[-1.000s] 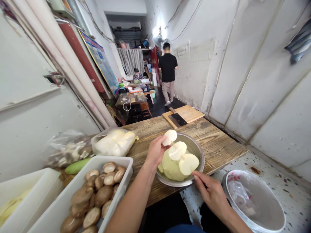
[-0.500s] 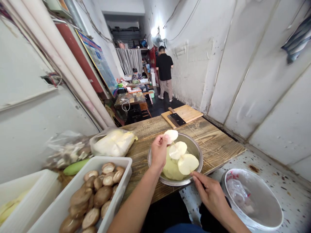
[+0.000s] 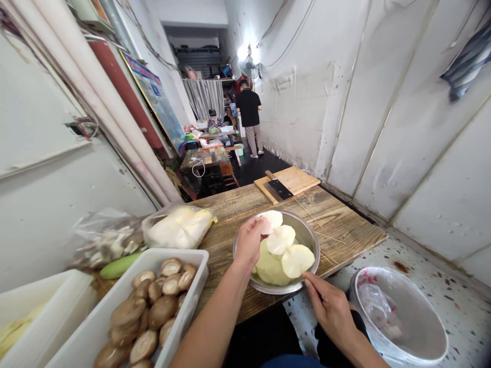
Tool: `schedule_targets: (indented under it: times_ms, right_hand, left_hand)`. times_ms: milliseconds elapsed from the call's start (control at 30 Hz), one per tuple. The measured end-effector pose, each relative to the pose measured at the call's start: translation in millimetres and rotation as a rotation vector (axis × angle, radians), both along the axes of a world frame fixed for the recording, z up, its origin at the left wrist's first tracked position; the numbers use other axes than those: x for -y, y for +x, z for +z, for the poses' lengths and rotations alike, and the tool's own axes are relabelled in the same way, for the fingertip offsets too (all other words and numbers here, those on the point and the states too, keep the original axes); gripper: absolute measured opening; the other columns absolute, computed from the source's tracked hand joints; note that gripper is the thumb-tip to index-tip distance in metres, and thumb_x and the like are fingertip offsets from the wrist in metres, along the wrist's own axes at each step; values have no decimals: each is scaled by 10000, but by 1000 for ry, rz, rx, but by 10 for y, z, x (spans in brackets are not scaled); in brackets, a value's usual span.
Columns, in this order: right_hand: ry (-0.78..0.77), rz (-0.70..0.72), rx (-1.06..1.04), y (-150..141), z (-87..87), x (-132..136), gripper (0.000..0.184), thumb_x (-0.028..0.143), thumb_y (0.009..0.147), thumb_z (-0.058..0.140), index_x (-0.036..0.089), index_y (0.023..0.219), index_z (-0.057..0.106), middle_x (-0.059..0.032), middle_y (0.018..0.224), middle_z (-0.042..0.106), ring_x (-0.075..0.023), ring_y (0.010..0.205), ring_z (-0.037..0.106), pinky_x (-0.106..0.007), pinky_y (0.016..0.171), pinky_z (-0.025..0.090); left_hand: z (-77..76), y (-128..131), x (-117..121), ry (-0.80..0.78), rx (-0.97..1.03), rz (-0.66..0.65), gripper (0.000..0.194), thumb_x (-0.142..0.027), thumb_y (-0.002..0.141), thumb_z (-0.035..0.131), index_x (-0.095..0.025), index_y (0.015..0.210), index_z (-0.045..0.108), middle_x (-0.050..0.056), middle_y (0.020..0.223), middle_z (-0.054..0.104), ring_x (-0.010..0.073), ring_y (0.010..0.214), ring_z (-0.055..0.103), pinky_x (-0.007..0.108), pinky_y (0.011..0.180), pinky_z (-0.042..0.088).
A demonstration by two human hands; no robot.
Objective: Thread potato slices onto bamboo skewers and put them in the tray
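Observation:
Over a metal bowl [image 3: 315, 258] on the wooden table, my right hand [image 3: 330, 301] pinches the near end of a thin skewer [image 3: 303, 273]. Two pale potato slices [image 3: 297, 261] sit along the skewer, one behind the other. My left hand [image 3: 250, 239] is closed on a third potato slice [image 3: 273, 221] at the far end, touching the slice behind it or nearly so. Whether the skewer's tip runs through that third slice is hidden. More potato slices [image 3: 270, 268] lie in the bowl beneath.
Loose skewers [image 3: 330, 236] lie right of the bowl. A cleaver [image 3: 279, 189] rests on a cutting board [image 3: 301, 179]. Left are a tub [image 3: 202, 255] of mushrooms and a bagged pale food [image 3: 178, 225]. A lined bin [image 3: 406, 317] stands lower right; a person [image 3: 249, 117] stands far back.
The far potato slice in my left hand has come slightly down and closer to the other two. The standing person has shifted left and farther back.

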State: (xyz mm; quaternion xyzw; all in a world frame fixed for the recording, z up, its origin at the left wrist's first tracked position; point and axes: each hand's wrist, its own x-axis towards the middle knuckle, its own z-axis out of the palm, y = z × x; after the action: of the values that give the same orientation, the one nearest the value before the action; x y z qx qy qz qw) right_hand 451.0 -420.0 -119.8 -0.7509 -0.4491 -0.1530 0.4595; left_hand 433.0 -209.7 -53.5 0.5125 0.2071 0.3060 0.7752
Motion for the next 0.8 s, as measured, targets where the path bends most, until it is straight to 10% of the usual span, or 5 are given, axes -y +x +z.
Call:
schedule_targets:
  times_ms: [800]
  right_hand:
    - [50, 53, 35, 114, -36, -29, 285, 266, 925, 458, 155, 979, 714, -96, 807, 756, -188, 635, 718, -257, 611, 597]
  left_hand:
    - [173, 9, -71, -318, -31, -172, 87, -145, 614, 662, -111, 659, 596, -4, 523, 554, 88, 449, 478, 216, 480, 404]
